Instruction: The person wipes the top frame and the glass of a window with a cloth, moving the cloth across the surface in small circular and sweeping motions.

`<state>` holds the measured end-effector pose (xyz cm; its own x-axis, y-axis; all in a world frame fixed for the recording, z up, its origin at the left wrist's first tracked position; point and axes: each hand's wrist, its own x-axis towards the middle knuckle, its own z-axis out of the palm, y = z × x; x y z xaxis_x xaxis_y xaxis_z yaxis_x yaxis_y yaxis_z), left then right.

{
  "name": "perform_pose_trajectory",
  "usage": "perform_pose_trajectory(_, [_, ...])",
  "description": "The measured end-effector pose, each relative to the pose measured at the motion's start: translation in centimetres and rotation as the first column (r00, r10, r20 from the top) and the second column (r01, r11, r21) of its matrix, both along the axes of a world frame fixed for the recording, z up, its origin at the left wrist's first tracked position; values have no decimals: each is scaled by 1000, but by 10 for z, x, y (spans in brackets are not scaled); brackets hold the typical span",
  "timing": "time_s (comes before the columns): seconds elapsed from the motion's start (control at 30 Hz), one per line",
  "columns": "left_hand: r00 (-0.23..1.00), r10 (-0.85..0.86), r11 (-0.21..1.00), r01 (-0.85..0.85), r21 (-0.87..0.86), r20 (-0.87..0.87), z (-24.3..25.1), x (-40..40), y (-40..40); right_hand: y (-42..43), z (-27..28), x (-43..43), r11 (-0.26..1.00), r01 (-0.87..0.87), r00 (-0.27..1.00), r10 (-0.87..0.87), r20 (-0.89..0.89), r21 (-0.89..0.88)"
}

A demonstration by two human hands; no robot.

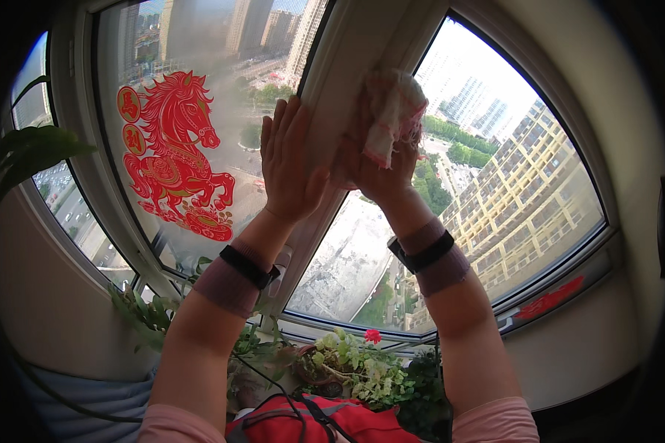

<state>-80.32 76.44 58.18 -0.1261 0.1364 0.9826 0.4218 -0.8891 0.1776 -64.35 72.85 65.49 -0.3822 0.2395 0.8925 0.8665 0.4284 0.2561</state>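
My left hand (291,160) lies flat with extended fingers against the edge of the window sash and holds nothing. In my right hand (385,169) is a crumpled white and pink cloth (393,113), raised against the white window frame (343,66) beside the right-hand pane (476,166). The cloth hides part of the fingers. A red horse paper-cut decoration (177,149) is on the left pane, to the left of my left hand. Both wrists wear black straps over mauve cuffs.
Potted plants (360,365) with a red flower (372,336) stand below the window. A white window handle (280,271) is beside my left forearm. A large green leaf (39,147) reaches in from the left. A dark cable (266,379) crosses near the plants.
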Motion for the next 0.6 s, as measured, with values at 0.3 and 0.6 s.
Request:
perform_pose_trajectory(0.3, [998, -64, 998, 64, -15, -12, -2, -2, 4, -38, -141, -11, 910, 100, 995, -97, 29, -402])
perform_pose_trajectory(0.6, [996, 83, 997, -83, -4, -36, -4, -1, 6, 3, 55, -15, 996, -12, 999, 16, -43, 90])
